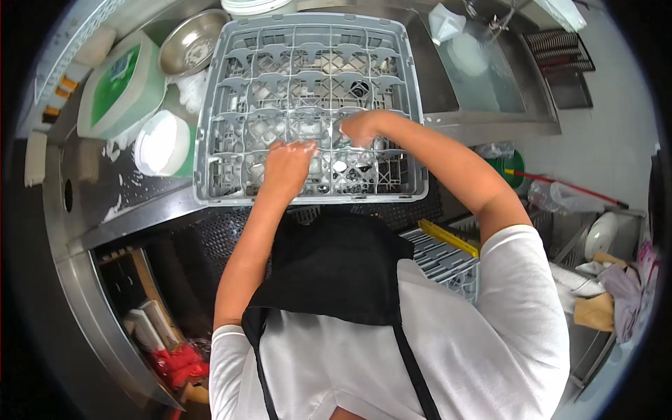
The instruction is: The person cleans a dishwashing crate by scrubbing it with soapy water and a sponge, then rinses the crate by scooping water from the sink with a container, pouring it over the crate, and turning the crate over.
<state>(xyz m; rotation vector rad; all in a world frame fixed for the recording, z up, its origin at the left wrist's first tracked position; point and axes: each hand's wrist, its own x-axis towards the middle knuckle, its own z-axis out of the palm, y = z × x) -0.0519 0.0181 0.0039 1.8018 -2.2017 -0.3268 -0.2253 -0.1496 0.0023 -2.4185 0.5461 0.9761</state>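
A grey plastic dish rack (414, 105) with square compartments stands on the steel counter, and clear glassware shows in several of its compartments. My left hand (289, 165), wet with suds, is over the front middle of the rack with its fingers curled down. Its fingertips are at a compartment, and what they hold, if anything, is hidden. To the right, my right hand (360, 129) reaches down into a middle compartment. Its fingers are bent around something clear that I cannot make out.
At the left are a green-filled tub (133, 87), a white foamy container (162, 143) and a steel bowl (194, 43). A water-filled sink (490, 80) lies at the right, with a white jug (446, 24) at its edge. Below stands another rack (444, 259).
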